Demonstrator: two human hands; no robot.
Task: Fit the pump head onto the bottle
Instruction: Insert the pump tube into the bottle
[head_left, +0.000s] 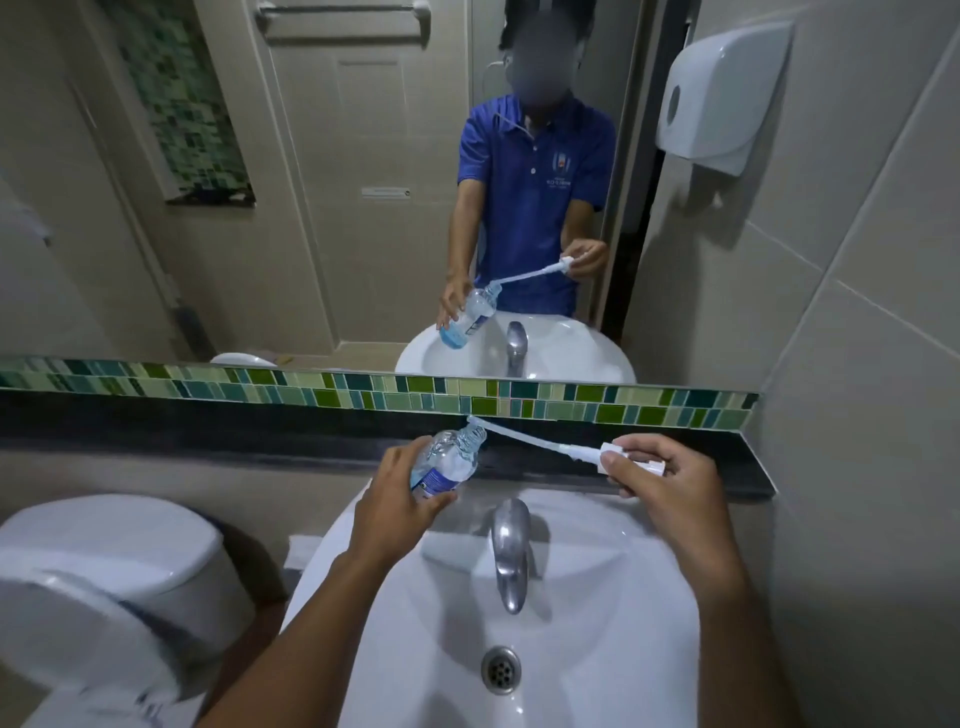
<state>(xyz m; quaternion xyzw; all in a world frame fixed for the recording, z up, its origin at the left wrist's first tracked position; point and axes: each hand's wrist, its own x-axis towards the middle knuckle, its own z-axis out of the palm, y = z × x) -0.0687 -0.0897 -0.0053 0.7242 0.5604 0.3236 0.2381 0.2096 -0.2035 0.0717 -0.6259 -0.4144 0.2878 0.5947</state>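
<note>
The left hand (395, 499) is wrapped around the lower part of a clear plastic bottle (449, 460), holding it tilted with its open neck pointing up and to the right. The bottle carries a blue label and is held above the back rim of the sink (571, 649). The right hand (660, 480) pinches the white pump head (631, 460) between thumb and fingers, off to the right of the bottle. From the pump head a long white tube (524, 439) runs leftward, and its far tip sits right at the bottle's mouth; whether the tip has gone inside cannot be told. The pump head itself is well apart from the neck, not seated on it.

Below the hands a metal tap (511, 551) stands at the back of the sink, with the drain (500, 670) nearer the person. A dark ledge (208, 447) and a strip of green tiles (363, 397) run behind, under a mirror (311, 182). A toilet (104, 571) stands at the left, a white dispenser (722, 93) on the right wall.
</note>
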